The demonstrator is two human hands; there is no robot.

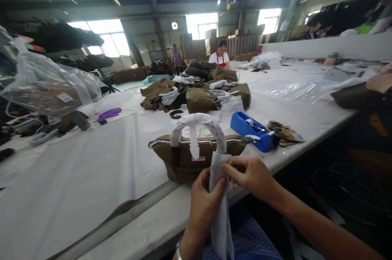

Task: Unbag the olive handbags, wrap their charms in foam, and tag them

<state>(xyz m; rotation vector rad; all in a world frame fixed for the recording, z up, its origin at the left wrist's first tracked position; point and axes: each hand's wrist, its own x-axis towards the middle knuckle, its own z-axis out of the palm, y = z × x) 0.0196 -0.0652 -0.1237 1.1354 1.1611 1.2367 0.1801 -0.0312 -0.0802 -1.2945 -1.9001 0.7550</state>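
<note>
An olive handbag (183, 166) stands upright at the front edge of the white table, its zipper running along the top. White wrapping covers its raised handle (199, 120), and a white strip hangs down from the middle of it. In front of the bag's right side, a long strip of white wrapping paper (221, 215) hangs over the table edge. My left hand (206, 200) is closed around this strip, thumb in front. My right hand (249, 174) pinches its upper right edge, just below the handle's right end.
A blue tape dispenser (254, 131) sits right of the bag, beside a pile of brown tags (284, 132). Behind, more olive bags (200, 99) with wrapped handles are heaped. Purple pieces (109, 114) and a clear plastic bag (55, 84) lie leftward. A person (219, 56) is across the table.
</note>
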